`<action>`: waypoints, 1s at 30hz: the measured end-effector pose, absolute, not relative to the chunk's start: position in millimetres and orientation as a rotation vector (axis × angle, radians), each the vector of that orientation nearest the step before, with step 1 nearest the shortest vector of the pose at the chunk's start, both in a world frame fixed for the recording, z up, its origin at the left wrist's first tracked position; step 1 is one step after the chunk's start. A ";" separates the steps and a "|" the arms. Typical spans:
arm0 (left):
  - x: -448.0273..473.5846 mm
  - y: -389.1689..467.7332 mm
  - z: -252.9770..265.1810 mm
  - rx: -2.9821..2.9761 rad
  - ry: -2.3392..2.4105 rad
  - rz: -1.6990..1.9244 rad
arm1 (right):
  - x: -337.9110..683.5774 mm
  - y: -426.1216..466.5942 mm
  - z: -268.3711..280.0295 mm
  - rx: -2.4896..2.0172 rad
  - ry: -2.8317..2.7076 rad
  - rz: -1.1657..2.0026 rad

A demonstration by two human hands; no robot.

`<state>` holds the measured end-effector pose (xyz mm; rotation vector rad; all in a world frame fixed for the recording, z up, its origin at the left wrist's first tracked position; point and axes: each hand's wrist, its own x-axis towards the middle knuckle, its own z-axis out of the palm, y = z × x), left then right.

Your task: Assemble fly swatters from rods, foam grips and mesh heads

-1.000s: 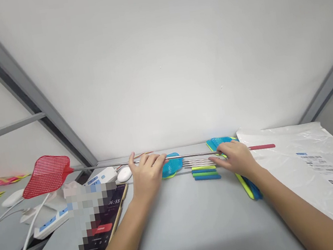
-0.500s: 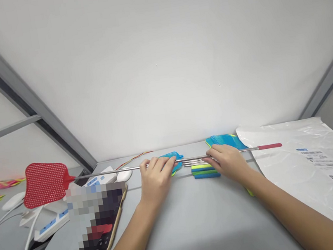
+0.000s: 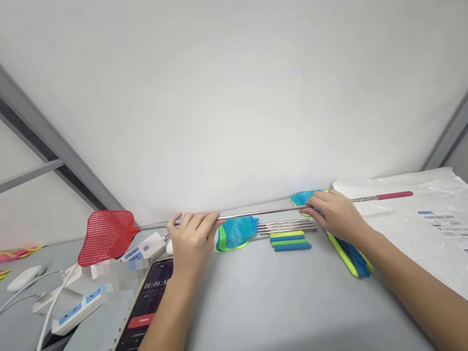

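Observation:
A red fly swatter (image 3: 108, 235) with a long metal rod and a red handle is held level across the view. My left hand (image 3: 193, 237) is closed round the rod toward the swatter's head. Farther right, my right hand (image 3: 335, 212) grips the same rod nearer the handle. Below the rod lie blue and yellow-green fly swatters (image 3: 236, 232) with metal shafts (image 3: 286, 226). Several blue and green handles (image 3: 289, 242) rest in front of the shafts. Partly behind my right hand are more blue and yellow swatter heads (image 3: 305, 197).
A phone (image 3: 143, 315) showing a timer lies left of my left forearm. Power strips (image 3: 76, 310) and white cables sit at the left. White plastic packaging (image 3: 434, 222) with a label covers the right side. A wall stands behind the grey table (image 3: 254, 313).
The red swatter has shifted to the right and slightly up, and its head has turned. My left hand has moved left along the rod, and my right hand has gone right.

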<state>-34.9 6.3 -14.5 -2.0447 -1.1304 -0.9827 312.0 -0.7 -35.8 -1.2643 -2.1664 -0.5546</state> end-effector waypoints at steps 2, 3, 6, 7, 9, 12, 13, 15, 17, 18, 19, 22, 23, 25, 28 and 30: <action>-29.9 4.1 -16.0 -2.048 -1.135 -1.002 | 313.5 -1.0 -35.0 -1.275 -2.154 -0.528; -25.8 2.1 -16.8 -2.056 -1.135 -1.008 | 312.7 -2.0 -34.2 -1.277 -2.147 -0.517; -10.1 -7.0 -19.0 -2.115 -1.112 -1.006 | 302.7 -8.4 -31.7 -1.238 -2.156 -0.509; -4.4 -10.5 -20.0 -2.145 -1.098 -1.000 | 296.7 -11.5 -31.3 -1.211 -2.171 -0.514; 6.9 -17.2 -23.1 -2.200 -1.075 -0.997 | 282.9 -18.3 -31.6 -1.164 -2.196 -0.531; 21.9 -24.2 -30.0 -2.274 -1.062 -0.985 | 265.3 -26.8 -34.0 -1.116 -2.220 -0.580; 25.9 -25.4 -32.4 -2.289 -1.062 -0.980 | 262.1 -28.6 -34.8 -1.105 -2.223 -0.599; 30.8 -25.7 -36.3 -2.309 -1.059 -0.966 | 260.4 -30.1 -35.5 -1.093 -2.229 -0.623; 30.0 -22.8 -37.9 -2.336 -1.046 -0.930 | 264.1 -29.2 -34.9 -1.093 -2.245 -0.629; 26.9 -20.1 -37.8 -2.348 -1.040 -0.908 | 267.5 -28.0 -34.3 -1.102 -2.252 -0.630; 22.1 -16.7 -37.0 -2.351 -1.042 -0.889 | 271.5 -26.3 -33.5 -1.114 -2.256 -0.629; 0.8 -4.2 -33.2 -2.299 -1.104 -0.889 | 285.5 -19.9 -31.7 -1.165 -2.231 -0.626; -6.6 -0.4 -31.9 -2.274 -1.132 -0.902 | 289.9 -17.8 -31.6 -1.179 -2.218 -0.625; -17.5 4.5 -30.1 -2.252 -1.167 -0.918 | 296.0 -14.3 -32.3 -1.196 -2.201 -0.626; -18.0 3.2 -30.3 -2.258 -1.194 -0.916 | 295.1 -13.4 -34.1 -1.207 -2.188 -0.631; -7.8 -2.3 -33.2 -2.274 -1.195 -0.914 | 287.7 -16.2 -35.0 -1.200 -2.187 -0.622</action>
